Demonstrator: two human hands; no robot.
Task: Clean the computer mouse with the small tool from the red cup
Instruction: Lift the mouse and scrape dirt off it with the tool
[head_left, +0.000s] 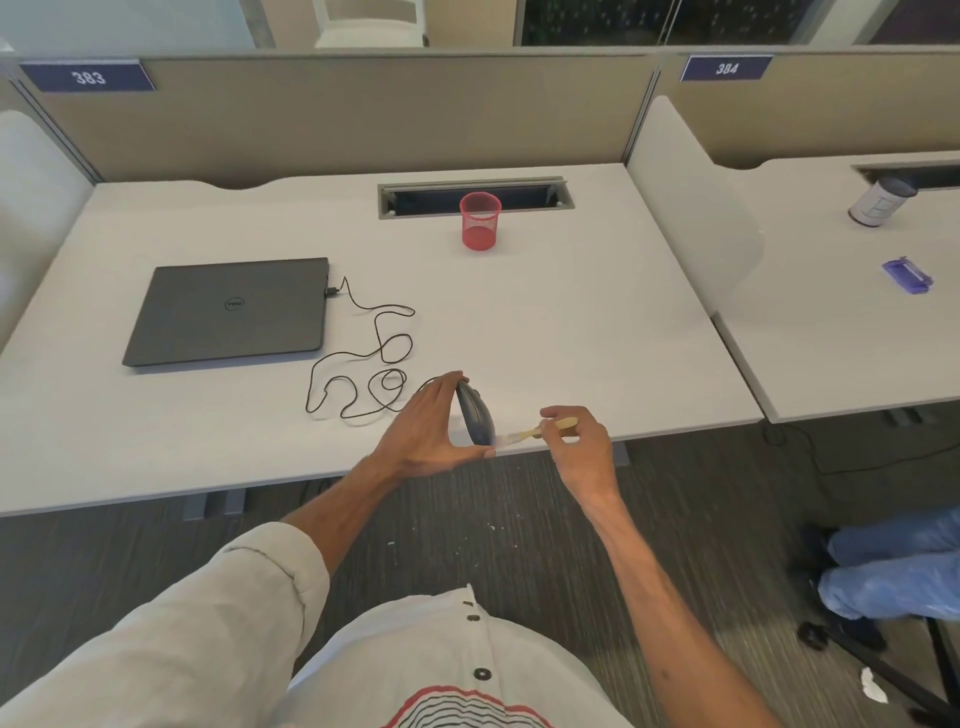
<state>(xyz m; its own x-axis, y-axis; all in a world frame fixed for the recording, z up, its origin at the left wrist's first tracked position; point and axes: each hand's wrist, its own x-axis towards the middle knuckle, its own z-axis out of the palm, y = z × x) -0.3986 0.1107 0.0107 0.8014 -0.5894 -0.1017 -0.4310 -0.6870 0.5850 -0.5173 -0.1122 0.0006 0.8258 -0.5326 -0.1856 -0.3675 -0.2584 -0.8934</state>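
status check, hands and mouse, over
Left hand grips computer mouse tilted on edge. Right hand pinches small brush, bristles at mouse. Red cup far back, nothing blocking.

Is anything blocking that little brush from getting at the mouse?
Nothing visible. The right hand holds the brush with its tip at the mouse, which the left hand grips by its ends.

Laptop 1. To its right: red cup 1, mouse 1, brush 1; hands 2: left hand, right hand.
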